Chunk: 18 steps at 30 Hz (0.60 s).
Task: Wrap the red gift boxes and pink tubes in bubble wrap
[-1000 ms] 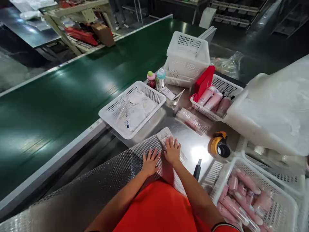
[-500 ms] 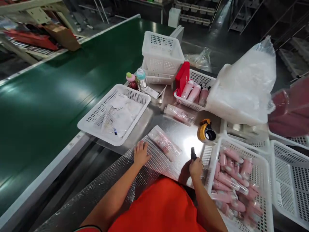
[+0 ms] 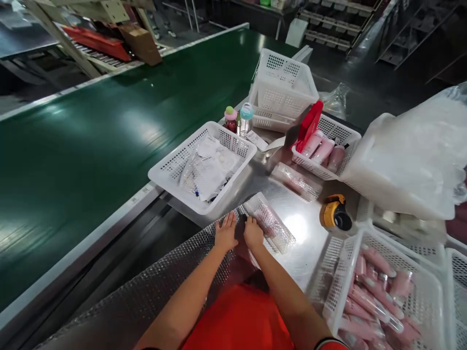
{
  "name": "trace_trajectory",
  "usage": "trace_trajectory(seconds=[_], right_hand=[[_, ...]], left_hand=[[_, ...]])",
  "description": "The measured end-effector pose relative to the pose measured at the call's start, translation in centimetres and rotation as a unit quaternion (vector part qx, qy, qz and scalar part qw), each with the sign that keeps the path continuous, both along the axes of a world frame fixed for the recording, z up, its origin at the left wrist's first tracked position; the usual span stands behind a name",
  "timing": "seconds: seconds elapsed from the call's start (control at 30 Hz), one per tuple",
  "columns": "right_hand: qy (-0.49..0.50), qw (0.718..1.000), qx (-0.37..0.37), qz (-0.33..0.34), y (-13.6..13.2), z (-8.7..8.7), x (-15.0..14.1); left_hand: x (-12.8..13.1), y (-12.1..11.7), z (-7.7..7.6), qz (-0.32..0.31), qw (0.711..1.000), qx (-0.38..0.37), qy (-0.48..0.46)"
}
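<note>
My left hand (image 3: 225,234) lies flat with its fingers spread, pressing the clear bubble wrap (image 3: 189,260) onto the metal table. Close beside it on the right, my right hand (image 3: 254,234) is closed around a small black cutter (image 3: 243,219), whose tip is at the far edge of the wrap; its blade is too small to make out. Just beyond my right hand lies a pink bottle rolled in bubble wrap (image 3: 272,221). Another wrapped pink bottle (image 3: 296,181) rests farther back on the table.
A yellow-and-black tape dispenser (image 3: 335,213) stands right. White baskets hold pink bottles (image 3: 379,287) and flat white packets (image 3: 211,167). Two drink bottles (image 3: 238,120) stand behind the packets. A large filled plastic bag (image 3: 408,155) is at right; a green conveyor belt (image 3: 109,131) runs along the left.
My right hand has moved left with the black cutter, from the table's right side to beside my left hand. My left hand stays on the wrap. The view has turned left.
</note>
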State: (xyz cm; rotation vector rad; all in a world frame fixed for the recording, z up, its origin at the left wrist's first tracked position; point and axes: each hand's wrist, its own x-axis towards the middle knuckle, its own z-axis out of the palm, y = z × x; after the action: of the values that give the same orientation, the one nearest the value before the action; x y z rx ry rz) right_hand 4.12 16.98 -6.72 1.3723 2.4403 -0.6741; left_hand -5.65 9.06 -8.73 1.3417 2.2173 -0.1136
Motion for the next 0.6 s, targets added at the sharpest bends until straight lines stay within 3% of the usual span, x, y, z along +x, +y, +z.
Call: trace_trajectory(seconds=[0.13, 0.23, 0.3, 0.47, 0.53, 0.6], right_hand=[[-0.018, 1.0, -0.013, 0.023, 0.9, -1.1, -1.1], [-0.038, 0.999, -0.027, 0.028, 0.2, -1.0, 1.6], [-0.062, 0.997, -0.039, 0.022, -1.2, -0.2, 6.3], [-0.159, 0.985, -0.059, -0.041, -6.2, 2.5, 22.4], [-0.157, 0.982, -0.019, -0.1, -6.7, 2.6, 25.7], [-0.126, 0.975, 0.053, -0.177, -5.4, 1.7, 25.9]], left_hand=[[-0.1, 0.1, 0.3, 0.003, 1.0, -0.024, 0.006], [-0.2, 0.0, 0.6, -0.006, 1.0, -0.017, 0.016], [-0.2, -0.1, 0.7, -0.009, 1.0, -0.023, 0.014], [-0.2, -0.2, 0.5, -0.013, 0.999, -0.044, 0.004], [-0.1, -0.1, 0.3, -0.011, 0.999, -0.041, 0.002], [0.1, 0.1, 0.2, -0.003, 0.999, -0.038, 0.004]])
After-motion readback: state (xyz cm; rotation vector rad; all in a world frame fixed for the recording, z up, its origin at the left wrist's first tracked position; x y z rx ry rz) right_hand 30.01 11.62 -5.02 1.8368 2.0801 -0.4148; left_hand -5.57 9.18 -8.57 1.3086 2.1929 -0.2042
